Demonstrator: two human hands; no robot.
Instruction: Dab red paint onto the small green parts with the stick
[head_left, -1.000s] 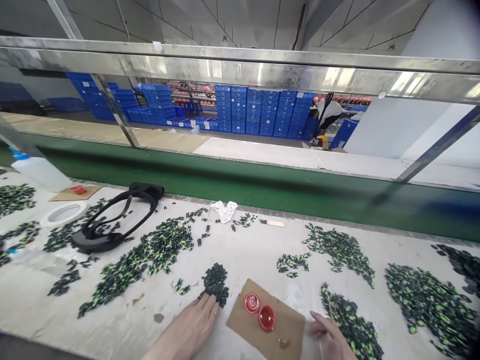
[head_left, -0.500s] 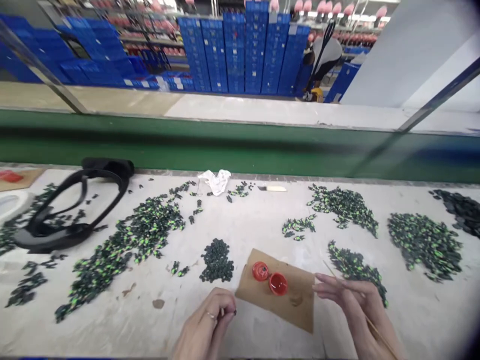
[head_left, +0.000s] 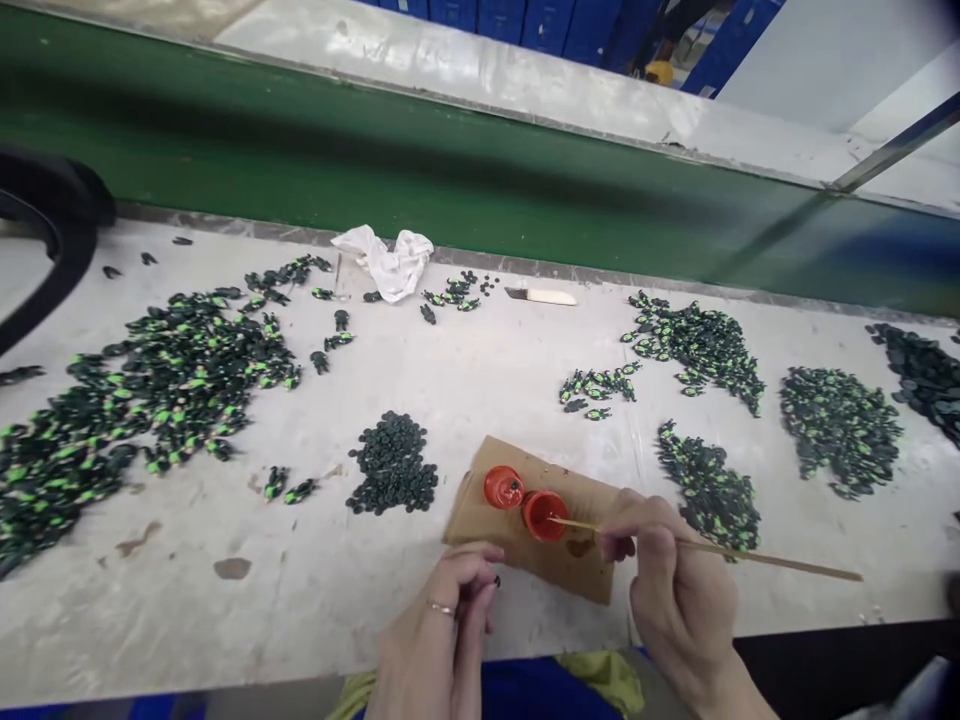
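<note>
We would worry first about the red cup (head_left: 538,518) on the cardboard (head_left: 472,515): it stands open with a thin stick (head_left: 772,562) dipped in it, so a sideways knock could tip it and spill red over the board. Our right hand (head_left: 675,580), just beside the cardboard's right edge, has its grip clamped on that stick; an overloaded tip might drip, and its back end passes close to a green-and-black heap (head_left: 709,490) right of the board, which a swing could scatter. Our left hand (head_left: 442,620), by the cardboard's near left edge, has its grip pinched together on a tiny dark piece (head_left: 496,581); so small a thing could slip loose or get smeared.

The worktop (head_left: 487,360) is pale and stained. Left of the cardboard lies a pile of dark discs (head_left: 394,465), with a larger green-and-black mound (head_left: 195,370) farther out. Beyond the board we see a crumpled white cloth (head_left: 390,262) and a pale-handled knife (head_left: 549,296), then a green panel (head_left: 450,200), and blue crates (head_left: 517,25) farther off.
</note>
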